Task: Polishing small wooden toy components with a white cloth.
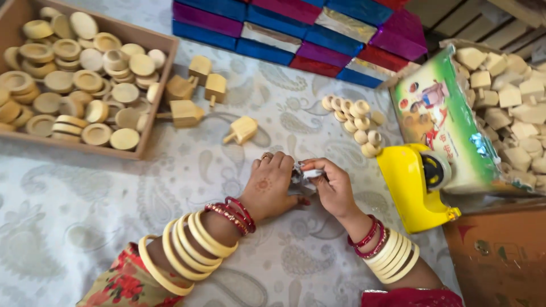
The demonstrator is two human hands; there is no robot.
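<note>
My left hand (272, 185) and my right hand (333, 187) meet at the middle of the patterned cloth, both closed around a small object wrapped in shiny silver foil (300, 177). The object is mostly hidden between my fingers. Both wrists carry cream and red bangles. A wooden spinning top (242, 130) lies just beyond my left hand. A cluster of small round wooden pieces (357, 122) sits beyond my right hand.
A wooden tray (149, 108) at the far left holds several round wooden lids. Three more tops (193, 91) lie beside it. Stacked foil-wrapped boxes (307, 34) stand at the back. A yellow tape dispenser (415, 185) and a carton of wooden blocks (506, 96) are at the right.
</note>
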